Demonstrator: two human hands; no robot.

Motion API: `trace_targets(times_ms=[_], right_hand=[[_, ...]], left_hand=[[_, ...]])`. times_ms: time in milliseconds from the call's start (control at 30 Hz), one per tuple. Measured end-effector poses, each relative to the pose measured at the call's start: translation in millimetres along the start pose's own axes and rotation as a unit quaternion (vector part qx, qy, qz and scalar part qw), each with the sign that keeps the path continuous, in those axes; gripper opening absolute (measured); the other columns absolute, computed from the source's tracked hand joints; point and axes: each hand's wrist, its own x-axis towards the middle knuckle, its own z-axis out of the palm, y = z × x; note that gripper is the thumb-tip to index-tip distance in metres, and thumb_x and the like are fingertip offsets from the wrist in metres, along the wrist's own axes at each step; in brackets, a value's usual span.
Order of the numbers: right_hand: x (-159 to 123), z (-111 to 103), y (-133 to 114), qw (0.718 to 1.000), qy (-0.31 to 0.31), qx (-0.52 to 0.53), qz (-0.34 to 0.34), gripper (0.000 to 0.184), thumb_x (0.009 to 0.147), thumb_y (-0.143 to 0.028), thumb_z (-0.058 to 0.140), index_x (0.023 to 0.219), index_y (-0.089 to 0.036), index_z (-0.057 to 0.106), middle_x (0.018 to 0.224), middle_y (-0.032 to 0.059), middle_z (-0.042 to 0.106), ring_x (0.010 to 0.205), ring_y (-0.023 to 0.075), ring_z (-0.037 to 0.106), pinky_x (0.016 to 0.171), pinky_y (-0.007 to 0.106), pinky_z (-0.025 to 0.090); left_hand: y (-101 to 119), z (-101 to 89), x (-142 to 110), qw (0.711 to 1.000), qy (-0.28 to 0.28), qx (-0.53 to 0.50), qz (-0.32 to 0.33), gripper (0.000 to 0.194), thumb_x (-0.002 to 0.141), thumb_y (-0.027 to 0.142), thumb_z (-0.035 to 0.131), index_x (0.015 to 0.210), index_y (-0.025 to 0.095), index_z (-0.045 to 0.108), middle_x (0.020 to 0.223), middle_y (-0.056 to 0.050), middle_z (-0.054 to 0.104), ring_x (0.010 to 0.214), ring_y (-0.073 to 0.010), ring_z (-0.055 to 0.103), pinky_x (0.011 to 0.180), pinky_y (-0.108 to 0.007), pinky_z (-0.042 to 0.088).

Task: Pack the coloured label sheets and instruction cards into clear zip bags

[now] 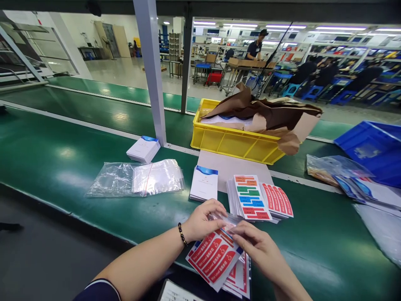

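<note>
My left hand [203, 221], with a beaded bracelet at the wrist, is closed on the upper edge of a clear plastic bag [230, 219]. My right hand [258, 242] pinches the same bag from the other side. Below the fingers, a red-and-white label sheet [213, 261] lies tilted, its lower part outside the bag. More label sheets [241, 278] show under it in clear plastic. Just beyond my hands are a stack of booklets [204, 184] with blue tops, a stack of multicoloured label sheets [252, 196] and a stack of red label sheets [277, 200].
Clear bags [156, 177] and another booklet stack [144, 149] lie to the left. A yellow crate [232, 144] with brown paper [260, 108] stands behind. Rightward are a blue crate [376, 150] and filled bags [369, 186]. A white post [150, 67] rises from the green bench.
</note>
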Motion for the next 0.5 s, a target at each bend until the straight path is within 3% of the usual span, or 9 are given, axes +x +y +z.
trace_targets(times_ms=[67, 167, 233, 333, 500], right_hand=[[0, 0, 5, 0.998, 0.041, 0.021, 0.03, 0.022, 0.08, -0.035, 0.05, 0.09, -0.019, 0.063, 0.082, 0.0044, 0.061, 0.074, 0.0163, 0.058, 0.066, 0.029, 0.048], [1, 0, 13, 0.992, 0.076, 0.063, 0.075, 0.034, 0.077, -0.036, 0.055, 0.106, -0.019, 0.056, 0.081, 0.0036, 0.062, 0.073, 0.0162, 0.058, 0.066, 0.029, 0.048], [2, 0, 14, 0.989, 0.072, 0.084, 0.099, 0.037, 0.075, -0.036, 0.057, 0.107, -0.018, 0.056, 0.08, 0.0032, 0.062, 0.072, 0.0162, 0.058, 0.066, 0.029, 0.048], [5, 2, 12, 0.988, 0.051, 0.096, 0.114, 0.027, 0.075, -0.037, 0.057, 0.092, -0.016, 0.061, 0.079, 0.0037, 0.062, 0.072, 0.0164, 0.057, 0.066, 0.028, 0.046], [7, 8, 8, 0.991, 0.074, 0.077, 0.08, 0.024, 0.079, -0.037, 0.051, 0.069, -0.016, 0.056, 0.064, -0.0003, 0.055, 0.06, 0.0121, 0.05, 0.056, 0.024, 0.041]], left_hand=[[-4, 0.7, 2, 0.996, 0.0, -0.066, -0.068, 0.035, 0.061, 0.028, 0.07, 0.091, 0.015, 0.057, 0.083, -0.004, 0.055, 0.072, -0.0141, 0.053, 0.068, -0.027, 0.041], [-10, 0.5, 4, 0.987, 0.006, -0.095, -0.13, 0.029, 0.061, 0.034, 0.069, 0.075, 0.012, 0.057, 0.066, -0.001, 0.054, 0.06, -0.0117, 0.05, 0.06, -0.025, 0.039], [-11, 0.1, 4, 0.99, 0.023, -0.075, -0.117, 0.026, 0.064, 0.036, 0.066, 0.066, 0.011, 0.057, 0.061, -0.001, 0.053, 0.058, -0.0101, 0.047, 0.057, -0.023, 0.037], [-9, 0.0, 4, 0.994, 0.038, -0.057, -0.087, 0.024, 0.065, 0.034, 0.065, 0.065, 0.011, 0.058, 0.061, 0.0, 0.053, 0.057, -0.0089, 0.045, 0.056, -0.021, 0.035], [-6, 1.5, 3, 0.994, 0.049, -0.049, -0.081, 0.019, 0.064, 0.03, 0.064, 0.065, 0.011, 0.058, 0.062, 0.0, 0.053, 0.058, -0.0094, 0.046, 0.057, -0.021, 0.036]])
